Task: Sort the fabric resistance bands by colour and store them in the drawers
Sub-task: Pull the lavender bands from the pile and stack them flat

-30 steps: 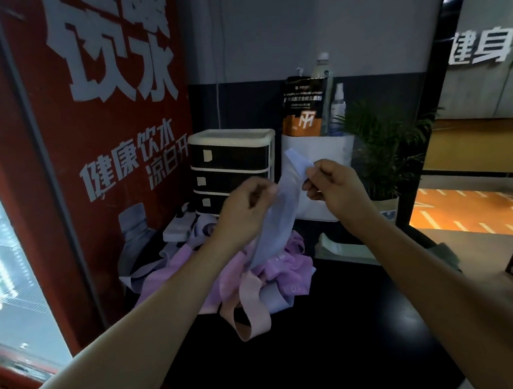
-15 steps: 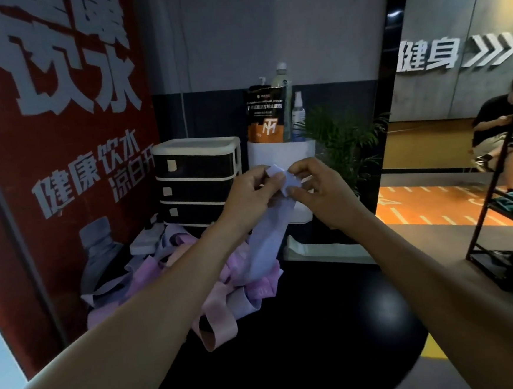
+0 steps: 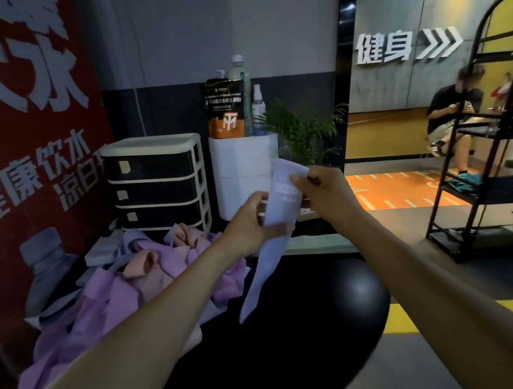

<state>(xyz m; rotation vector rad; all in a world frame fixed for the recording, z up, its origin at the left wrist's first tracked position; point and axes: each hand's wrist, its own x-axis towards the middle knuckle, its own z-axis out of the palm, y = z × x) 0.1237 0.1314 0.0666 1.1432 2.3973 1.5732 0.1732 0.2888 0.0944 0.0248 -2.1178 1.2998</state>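
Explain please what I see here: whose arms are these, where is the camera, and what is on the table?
There is no machine. A person wears a camera on the head; it looks forward and down, so the two arms are that person's own.

The left hand and the right hand both pinch one pale lavender band, which hangs down over the black round table.

On the table, at the left, lies a pile of bands in purple, pink and lavender. Behind it stands a small drawer unit with three dark drawers, all closed. Right of it stands a white container with a pouch and bottles on top.
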